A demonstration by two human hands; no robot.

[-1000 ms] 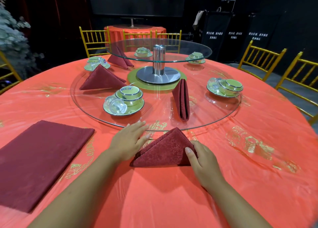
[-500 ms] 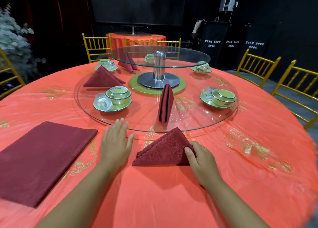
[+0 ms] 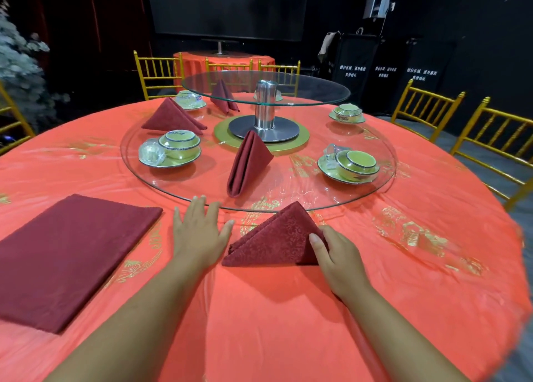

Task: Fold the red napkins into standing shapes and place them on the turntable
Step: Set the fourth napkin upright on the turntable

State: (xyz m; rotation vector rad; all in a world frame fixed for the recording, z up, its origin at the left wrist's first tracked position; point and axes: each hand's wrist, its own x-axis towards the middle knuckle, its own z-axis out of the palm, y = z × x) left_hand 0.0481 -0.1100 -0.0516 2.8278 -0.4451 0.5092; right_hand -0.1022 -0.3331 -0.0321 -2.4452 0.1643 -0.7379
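Right hand [image 3: 337, 255] pinches the folded napkin [image 3: 274, 237] by its corner; left hand [image 3: 199, 234] lies flat, fingers straight. Lift gently so the folds hold.

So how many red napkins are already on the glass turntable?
3: the front napkin near the edge, the back-left napkin, and the far napkin seen through the upper glass tier. Others could hide behind the post.
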